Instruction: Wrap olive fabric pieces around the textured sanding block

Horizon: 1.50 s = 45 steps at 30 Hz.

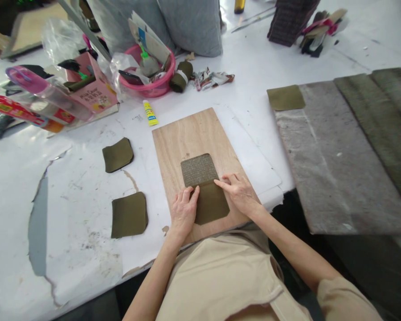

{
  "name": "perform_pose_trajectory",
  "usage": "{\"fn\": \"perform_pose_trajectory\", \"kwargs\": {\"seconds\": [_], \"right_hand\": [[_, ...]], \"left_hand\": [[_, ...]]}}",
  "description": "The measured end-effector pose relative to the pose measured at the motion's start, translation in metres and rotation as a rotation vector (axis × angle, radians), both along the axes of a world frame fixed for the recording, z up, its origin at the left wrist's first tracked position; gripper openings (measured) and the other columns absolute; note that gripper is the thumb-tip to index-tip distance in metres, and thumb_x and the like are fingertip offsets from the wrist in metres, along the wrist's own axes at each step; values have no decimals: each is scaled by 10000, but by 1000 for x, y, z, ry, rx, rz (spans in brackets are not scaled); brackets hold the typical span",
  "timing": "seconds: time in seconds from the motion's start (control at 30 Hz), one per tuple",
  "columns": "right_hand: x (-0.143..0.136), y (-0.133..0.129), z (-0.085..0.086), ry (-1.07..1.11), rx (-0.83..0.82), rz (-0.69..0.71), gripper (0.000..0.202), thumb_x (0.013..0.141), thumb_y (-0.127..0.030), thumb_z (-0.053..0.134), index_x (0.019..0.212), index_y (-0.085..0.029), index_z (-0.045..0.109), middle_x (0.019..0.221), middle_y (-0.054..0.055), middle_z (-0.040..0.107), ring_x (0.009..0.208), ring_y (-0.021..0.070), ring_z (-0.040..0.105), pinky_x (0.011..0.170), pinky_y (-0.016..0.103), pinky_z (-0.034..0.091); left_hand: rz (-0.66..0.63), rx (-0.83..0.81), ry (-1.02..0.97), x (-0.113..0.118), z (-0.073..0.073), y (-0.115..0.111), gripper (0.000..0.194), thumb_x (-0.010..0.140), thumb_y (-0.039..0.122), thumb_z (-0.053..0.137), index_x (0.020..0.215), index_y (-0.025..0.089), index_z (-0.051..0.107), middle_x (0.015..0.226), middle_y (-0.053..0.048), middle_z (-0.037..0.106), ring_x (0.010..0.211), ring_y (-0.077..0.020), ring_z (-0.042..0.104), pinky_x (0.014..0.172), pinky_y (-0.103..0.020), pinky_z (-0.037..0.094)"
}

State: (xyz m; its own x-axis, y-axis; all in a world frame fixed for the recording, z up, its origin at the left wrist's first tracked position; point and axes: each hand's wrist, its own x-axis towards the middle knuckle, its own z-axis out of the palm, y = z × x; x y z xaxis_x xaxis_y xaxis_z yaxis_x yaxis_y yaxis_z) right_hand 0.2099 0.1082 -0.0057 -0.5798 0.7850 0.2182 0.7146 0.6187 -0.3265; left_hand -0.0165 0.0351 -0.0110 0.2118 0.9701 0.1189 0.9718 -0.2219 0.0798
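On a plywood board [194, 129] lies an olive-green fabric piece [211, 205] with a rounded corner. Its far part is a grey speckled panel [199, 169], and a straight edge crosses where the two meet. My left hand [185, 208] rests at the left end of that edge, fingertips and thumb down on the fabric, slightly apart. From the other side, my right hand [238, 191] lays its stretched index finger on the right end of the edge, the other fingers partly curled. Neither hand visibly grips anything.
Left of the board lie two small stacks of olive pieces, a far stack [118, 154] and a near stack [129, 215]. A yellow tube [150, 113] lies beyond the board, near a pink basket [147, 89]. At right, a grey board [341, 156] carries an olive piece [286, 97].
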Motion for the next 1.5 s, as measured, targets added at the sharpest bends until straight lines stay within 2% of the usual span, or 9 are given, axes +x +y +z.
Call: {"fn": "perform_pose_trajectory", "kwargs": {"seconds": [0.17, 0.3, 0.5, 0.83, 0.97, 1.1, 1.2, 1.33, 1.5], "right_hand": [[9, 0, -10, 91, -32, -77, 312, 917, -101, 541, 1135, -274, 682, 1104, 67, 604, 1023, 221, 515, 845, 336, 466], [4, 5, -2, 222, -96, -176, 239, 935, -118, 508, 1018, -243, 693, 1006, 51, 623, 972, 204, 552, 822, 319, 480], [-28, 13, 22, 75, -166, -5, 91, 902, -191, 614, 989, -202, 640, 1012, 58, 633, 992, 219, 543, 867, 342, 450], [-41, 44, 25, -174, -342, 120, 131, 806, -159, 711, 767, -194, 590, 805, 12, 622, 794, 166, 528, 709, 275, 363], [-39, 33, 35, -168, -209, 132, 141, 805, -107, 660, 739, -190, 568, 838, 32, 606, 842, 181, 511, 727, 285, 347], [-33, 16, 45, -31, -252, 120, 111, 846, -109, 607, 787, -192, 563, 778, 4, 596, 763, 151, 518, 701, 271, 356], [-27, 9, 47, 135, -369, 85, 80, 866, -147, 593, 811, -201, 570, 761, -18, 590, 707, 128, 528, 668, 255, 366], [-21, 6, 42, 448, -625, 29, 77, 878, -284, 608, 880, -208, 595, 779, -27, 613, 687, 118, 551, 636, 241, 401], [-15, 0, 42, 624, -732, -111, 301, 784, -361, 717, 1035, -213, 640, 715, -47, 574, 614, 107, 498, 586, 239, 384]], "left_hand": [[124, 68, -91, -14, 0, -11, 295, 933, 162, 475, 1191, 173, 618, 1104, -109, 617, 1033, -238, 562, 894, -377, 457], [205, 115, -250, -22, -5, -16, 189, 943, 227, 499, 1041, 173, 652, 1013, -86, 626, 967, -228, 549, 884, -365, 457], [224, 126, -319, -23, -7, -16, 171, 945, 216, 488, 1019, 180, 638, 999, -86, 621, 944, -237, 537, 868, -369, 448], [218, 132, -365, -24, -9, -15, 183, 938, 195, 484, 1038, 181, 637, 1008, -86, 614, 945, -234, 529, 866, -381, 444], [213, 139, -449, -27, -10, -19, 204, 940, 176, 471, 1066, 192, 631, 1010, -77, 606, 956, -226, 541, 865, -376, 457], [200, 232, -533, -25, 1, -16, 213, 940, 209, 503, 1117, 210, 622, 1068, -81, 603, 1034, -231, 548, 912, -384, 464], [53, 216, -495, -16, 15, -2, 279, 931, 253, 550, 1203, 207, 593, 1151, -95, 615, 1147, -252, 520, 979, -405, 433], [-97, 96, -549, 0, 27, 17, 189, 952, 304, 528, 1029, 194, 660, 936, -58, 676, 918, -203, 599, 861, -361, 442], [42, -52, -911, 5, 43, 18, 247, 954, 354, 518, 825, 189, 649, 783, -8, 654, 737, -137, 580, 708, -258, 418]]}}
